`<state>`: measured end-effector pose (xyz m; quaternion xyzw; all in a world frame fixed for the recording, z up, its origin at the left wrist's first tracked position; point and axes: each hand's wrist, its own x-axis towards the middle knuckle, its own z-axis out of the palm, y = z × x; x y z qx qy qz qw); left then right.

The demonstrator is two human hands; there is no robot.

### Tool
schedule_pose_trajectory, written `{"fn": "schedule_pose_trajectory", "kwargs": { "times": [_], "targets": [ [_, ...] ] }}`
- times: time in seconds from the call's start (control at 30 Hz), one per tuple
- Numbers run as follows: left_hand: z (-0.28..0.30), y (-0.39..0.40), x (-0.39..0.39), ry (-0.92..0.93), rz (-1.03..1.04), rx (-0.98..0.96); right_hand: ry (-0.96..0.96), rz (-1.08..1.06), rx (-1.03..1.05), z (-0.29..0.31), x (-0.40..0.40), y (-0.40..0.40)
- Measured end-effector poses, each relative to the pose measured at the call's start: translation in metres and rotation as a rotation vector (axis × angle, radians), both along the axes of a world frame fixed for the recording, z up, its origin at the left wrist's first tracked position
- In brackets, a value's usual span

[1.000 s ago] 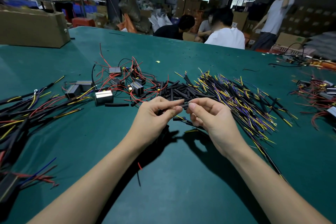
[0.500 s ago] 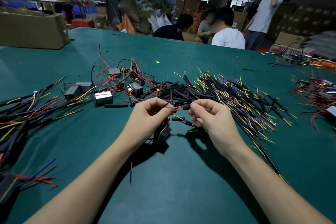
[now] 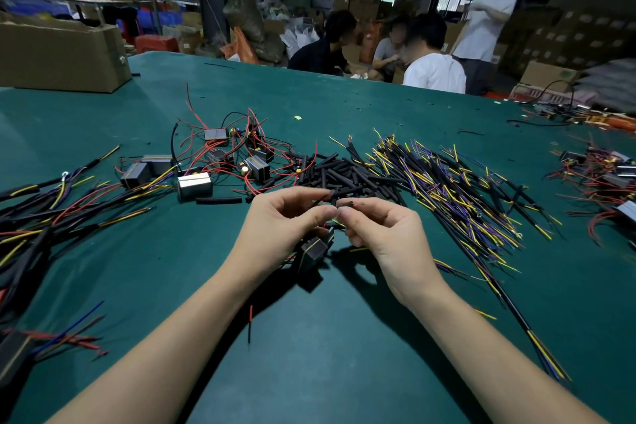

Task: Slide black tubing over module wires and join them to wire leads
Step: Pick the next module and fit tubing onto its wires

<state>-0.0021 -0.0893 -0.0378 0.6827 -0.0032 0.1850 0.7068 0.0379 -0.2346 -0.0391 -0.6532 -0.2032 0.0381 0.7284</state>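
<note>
Head view — both hands pinch black tubing (lying left-right).

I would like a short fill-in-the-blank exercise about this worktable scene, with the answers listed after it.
1. The table is covered in a ____ cloth.
2. The left hand and the right hand meet above a small black ____ that hangs by its wires.
3. The pile of black tubing pieces lies just ____ the hands.
4. A cardboard box stands at the table's far ____ corner.

Answers: green; module; beyond; left
</note>
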Motion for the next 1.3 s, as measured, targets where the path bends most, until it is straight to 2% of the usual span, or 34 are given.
{"fn": "schedule_pose_trajectory", "kwargs": {
  "times": [0.17,0.3,0.47,0.63,0.77,0.9,1.03,1.23,1.3],
  "targets": [
    [-0.001,0.003,0.001,-0.02,0.036,0.142,-0.012,-0.029,0.023,0.001,0.002,-0.001],
    [-0.003,0.008,0.001,0.048,0.041,0.174,-0.018,-0.042,0.069,0.004,0.005,-0.004],
    [-0.005,0.013,0.001,0.095,-0.01,0.353,0.014,-0.082,0.073,0.004,0.01,-0.007],
    [0.001,0.004,-0.002,-0.002,-0.071,0.183,0.069,-0.032,0.114,0.004,0.008,-0.005],
    [0.002,-0.003,-0.003,-0.042,-0.041,0.159,0.154,-0.042,0.171,0.005,0.008,-0.006],
    [-0.001,-0.003,-0.001,-0.026,-0.005,0.182,0.182,-0.029,0.16,0.006,0.009,-0.007],
    [-0.004,0.0,0.002,0.031,-0.044,0.116,0.195,-0.048,0.157,0.009,0.012,-0.013],
    [-0.005,0.001,0.0,0.014,-0.06,0.1,0.197,0.082,0.017,0.015,0.019,-0.02],
    [-0.005,0.0,0.0,0.016,-0.06,0.074,0.167,0.046,-0.009,0.026,0.033,-0.026]
  ]
}}
